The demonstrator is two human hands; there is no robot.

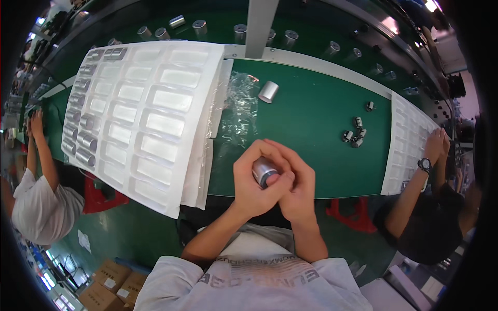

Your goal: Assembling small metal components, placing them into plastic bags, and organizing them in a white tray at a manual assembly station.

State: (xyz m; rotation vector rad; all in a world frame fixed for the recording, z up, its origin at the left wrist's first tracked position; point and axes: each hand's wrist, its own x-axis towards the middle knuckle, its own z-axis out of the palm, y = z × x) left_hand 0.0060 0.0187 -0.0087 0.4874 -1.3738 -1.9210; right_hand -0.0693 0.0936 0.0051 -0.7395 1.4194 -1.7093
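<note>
A silver metal cylinder [263,170] with a dark band near its lower end is held between my two hands, just past the table's near edge. My left hand [250,179] curls round it from the left, fingers bent over the far side. From the right, my right hand [302,189] closes against it, and a thumb presses at the cylinder's lower end. The fingers cover much of the part. Beyond my hands, another silver cylinder [268,92] stands alone on the green table [311,114]. Several small black-and-silver parts [357,136] lie in a cluster to the right.
On the left, a stack of white moulded trays [168,124] holds several silver cylinders in its left columns. Crumpled clear plastic [239,106] lies beside it. More cylinders [240,32] line the raised strip behind a metal post [259,26]. People work at both sides.
</note>
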